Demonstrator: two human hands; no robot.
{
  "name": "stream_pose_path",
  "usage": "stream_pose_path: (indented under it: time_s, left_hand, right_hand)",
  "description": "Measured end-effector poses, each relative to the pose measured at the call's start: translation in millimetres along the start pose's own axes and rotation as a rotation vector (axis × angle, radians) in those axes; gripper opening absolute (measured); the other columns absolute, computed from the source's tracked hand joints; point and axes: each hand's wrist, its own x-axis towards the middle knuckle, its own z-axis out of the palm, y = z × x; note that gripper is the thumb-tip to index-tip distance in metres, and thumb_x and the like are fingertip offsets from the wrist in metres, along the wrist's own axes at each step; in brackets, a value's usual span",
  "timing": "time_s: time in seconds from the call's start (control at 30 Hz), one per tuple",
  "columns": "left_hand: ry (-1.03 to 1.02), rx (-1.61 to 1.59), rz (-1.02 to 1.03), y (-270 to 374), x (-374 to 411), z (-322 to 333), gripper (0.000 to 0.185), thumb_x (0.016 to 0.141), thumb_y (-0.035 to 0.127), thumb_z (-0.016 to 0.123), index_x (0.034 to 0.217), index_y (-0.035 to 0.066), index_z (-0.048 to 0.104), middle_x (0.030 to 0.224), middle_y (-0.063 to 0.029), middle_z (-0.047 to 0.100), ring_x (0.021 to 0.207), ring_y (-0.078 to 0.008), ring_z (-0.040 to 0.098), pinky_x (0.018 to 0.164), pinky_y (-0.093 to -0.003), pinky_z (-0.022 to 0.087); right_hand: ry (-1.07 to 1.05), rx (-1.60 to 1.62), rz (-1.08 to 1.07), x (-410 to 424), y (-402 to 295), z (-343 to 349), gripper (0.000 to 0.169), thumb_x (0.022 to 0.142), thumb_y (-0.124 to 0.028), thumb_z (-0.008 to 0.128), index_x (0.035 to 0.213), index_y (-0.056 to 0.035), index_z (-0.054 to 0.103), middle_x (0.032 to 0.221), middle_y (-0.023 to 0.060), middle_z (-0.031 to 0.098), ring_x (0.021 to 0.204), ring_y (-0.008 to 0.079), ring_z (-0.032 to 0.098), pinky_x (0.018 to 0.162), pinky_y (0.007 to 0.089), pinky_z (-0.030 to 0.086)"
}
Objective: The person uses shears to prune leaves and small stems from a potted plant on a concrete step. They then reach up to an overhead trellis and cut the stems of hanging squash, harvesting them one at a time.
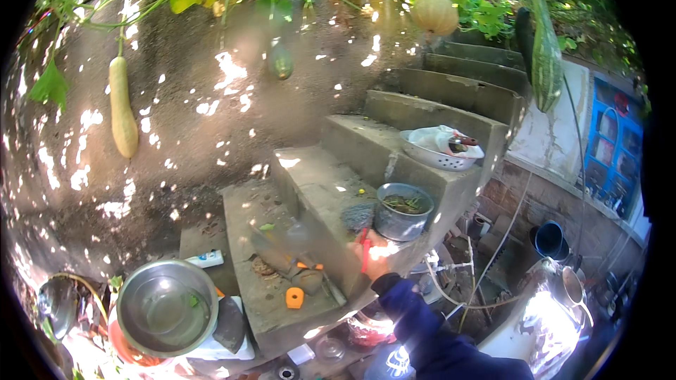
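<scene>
My right hand [376, 259], in a dark blue sleeve, reaches in from the lower right over the concrete steps. Its fingers are around a red-handled tool [365, 251]; the tool's working end cannot be made out. Just beyond the hand stands a grey metal pot [402, 226] with green plant scraps inside. A round grey mesh-like pad [357, 216] lies against the pot's left side. On the lower step are an orange plastic piece [294, 297], a dark flat blade-like piece [307, 282] and a dry brown clump [263, 267]. My left hand is out of view.
A steel basin [163, 309] holding water stands at lower left, near a white tube [207, 259]. Higher up the steps sits a perforated metal colander [442, 156] with a plastic bag. Gourds hang overhead, one long and pale [123, 111]. Pipes [451, 266] run below the steps' right edge.
</scene>
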Motion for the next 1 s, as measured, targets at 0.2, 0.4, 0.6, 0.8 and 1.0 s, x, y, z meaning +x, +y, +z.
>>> stream_pose_path:
  time_s: [0.2,0.4,0.6,0.8,1.0]
  left_hand:
    - [-0.046,0.029,0.095,45,32,-20,0.050,0.089,0.041,0.068,0.130,0.014,0.057,0.117,-0.0182,0.067,0.099,-0.0366,0.067,0.080,-0.0473,0.053]
    - [-0.057,0.038,0.167,99,64,-42,0.044,0.088,0.039,0.069,0.123,0.013,0.062,0.118,-0.0175,0.067,0.098,-0.0369,0.067,0.077,-0.0467,0.053]
    - [0.064,-0.099,0.248,180,88,-83,0.038,0.087,0.038,0.069,0.116,0.012,0.067,0.119,-0.0167,0.068,0.097,-0.0371,0.068,0.075,-0.0461,0.054]
    - [0.526,-0.660,0.572,258,93,-146,0.035,0.085,0.021,0.069,0.112,0.000,0.062,0.103,-0.0197,0.067,0.091,-0.0303,0.067,0.074,-0.0398,0.052]
    - [0.519,-0.997,0.867,292,136,-188,0.029,0.090,0.011,0.061,0.115,-0.004,0.063,0.112,-0.0134,0.064,0.093,-0.0171,0.062,0.072,-0.0273,0.050]
  right_hand:
    - [-0.011,0.028,-0.030,-5,-4,3,0.038,0.078,-0.036,0.081,0.089,-0.0058,0.061,0.069,0.0122,0.062,0.062,0.0266,0.061,0.061,0.0409,0.048]
    - [-0.168,0.190,-0.024,0,4,2,0.039,0.078,-0.034,0.083,0.089,-0.0051,0.060,0.067,0.0088,0.058,0.062,0.0180,0.057,0.061,0.0366,0.046]
    - [-0.261,0.361,0.066,6,-5,-20,0.037,0.076,-0.026,0.085,0.087,-0.0038,0.057,0.069,0.0060,0.056,0.063,0.0165,0.051,0.062,0.0336,0.046]
    - [-0.344,0.419,0.087,10,-8,-29,0.036,0.080,-0.033,0.081,0.088,-0.0052,0.059,0.072,0.0082,0.061,0.066,0.0212,0.059,0.064,0.0358,0.048]
    - [-0.314,0.361,0.091,8,8,-27,0.034,0.080,-0.032,0.080,0.089,-0.0064,0.060,0.071,0.0089,0.062,0.064,0.0235,0.060,0.063,0.0366,0.049]
